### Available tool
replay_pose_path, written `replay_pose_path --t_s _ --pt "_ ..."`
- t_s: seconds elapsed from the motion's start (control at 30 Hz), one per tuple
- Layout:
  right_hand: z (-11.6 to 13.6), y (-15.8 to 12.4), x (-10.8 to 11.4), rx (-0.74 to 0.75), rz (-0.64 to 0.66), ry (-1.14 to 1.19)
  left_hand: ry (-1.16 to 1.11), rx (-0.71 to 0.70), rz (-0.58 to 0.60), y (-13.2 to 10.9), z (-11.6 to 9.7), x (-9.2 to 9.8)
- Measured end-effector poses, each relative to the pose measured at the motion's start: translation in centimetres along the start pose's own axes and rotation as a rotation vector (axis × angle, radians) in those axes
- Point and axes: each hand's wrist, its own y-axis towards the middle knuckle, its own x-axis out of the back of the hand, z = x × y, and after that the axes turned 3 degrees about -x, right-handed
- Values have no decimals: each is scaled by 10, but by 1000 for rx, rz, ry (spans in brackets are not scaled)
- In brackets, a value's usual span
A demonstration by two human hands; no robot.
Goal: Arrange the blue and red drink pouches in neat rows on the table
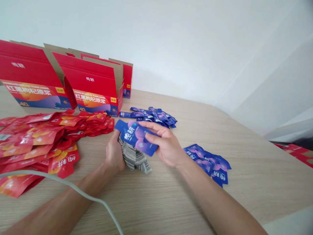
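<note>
My right hand (166, 142) is closed on a blue sachet (132, 133) with purple round fruit printed on it, its thumb on top and fingers beneath. My left hand (115, 151) is wrapped round the side of what looks like a stack of sachets (134, 156), seen as grey and dark striped layers under the blue sachet. The left thumb is at the blue sachet's left corner. Whether this sachet lies on the stack or just above it, I cannot tell. Behind the hands lies a blue sachet pile (156, 116); a smaller blue group (207, 163) lies beside my right forearm.
A large heap of red sachets (49, 137) covers the left of the wooden table (156, 202). Open red cartons (95, 88) stand behind it against the white wall (176, 42). A pale cable (80, 192) crosses the view over my left forearm.
</note>
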Motion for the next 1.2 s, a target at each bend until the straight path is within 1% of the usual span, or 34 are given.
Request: replay_pose_path --t_s 0.07,0.1,0.13,0.2,0.23,0.33,0.4,0.47,0.57,0.67,0.73,0.83,0.93,1.03,1.1,1.2 --pt "6 24 24 55 -210 -14 64 30 17 -5 7 -2" --pt "7 38 35 63 -339 -41 100 25 28 -8 10 -3" --pt "7 52 46 57 -479 -68 130 23 64 -11 13 -3" --pt "4 81 64 31 -638 -105 177 38 134 -14 19 -3" --pt "3 95 72 18 -684 -123 193 52 159 -14 21 -2" --pt "4 128 91 0 -730 -202 215 84 223 -10 22 3" --pt "8 141 102 1 -726 -291 216 93 246 -6 22 7" --pt "15 144 112 -3 -717 -418 210 106 255 -3 22 9" --pt "31 129 130 -24 -690 -677 199 125 276 -2 22 11" --pt "53 92 150 -88 -589 -964 208 124 277 -3 23 11" --pt "69 62 163 -199 -485 -1142 204 127 283 -3 23 11" --pt "86 17 179 -456 -337 -1364 202 138 283 -4 23 10" --pt "85 -14 190 -695 -262 -1533 226 129 258 -6 23 6" --pt "72 -29 194 -841 -226 -1610 247 116 236 -9 23 2" --pt "63 -33 194 -876 -214 -1604 258 106 226 -10 23 0" --pt "57 -36 190 -851 -222 -1539 263 93 221 -12 22 -1"
